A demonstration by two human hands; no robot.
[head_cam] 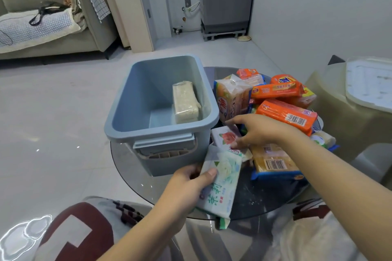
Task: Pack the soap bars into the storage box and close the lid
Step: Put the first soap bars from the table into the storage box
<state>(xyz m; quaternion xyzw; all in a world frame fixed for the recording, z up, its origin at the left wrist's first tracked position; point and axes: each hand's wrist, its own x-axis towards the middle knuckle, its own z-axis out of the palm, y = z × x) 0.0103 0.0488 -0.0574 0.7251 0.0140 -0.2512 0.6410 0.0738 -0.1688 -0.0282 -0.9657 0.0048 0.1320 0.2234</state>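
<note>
Blue storage box (135,99) holding one pale soap bar (185,103), left grip (191,178) pinching green-wrapped soap (220,182), right grip (252,131) spread.

Plastics, film wraps and glass, as I see them from my station.
The storage box (135,99) looks to me like matt grey-blue moulded plastic, smooth-walled, with a ribbed handle. Inside it I see a pale soap bar (185,103) in clear, slightly crinkled film. The orange soap packs (286,115) wear glossy plastic wrap that catches the light. The pack (220,182) my left hand (188,184) grips looks like smooth, satiny printed wrapper, pale green and white. The round table (254,201) is dark, glossy glass with reflections. The floor (63,112) is polished tile; the sofa (42,17) carries soft cloth covers.
</note>
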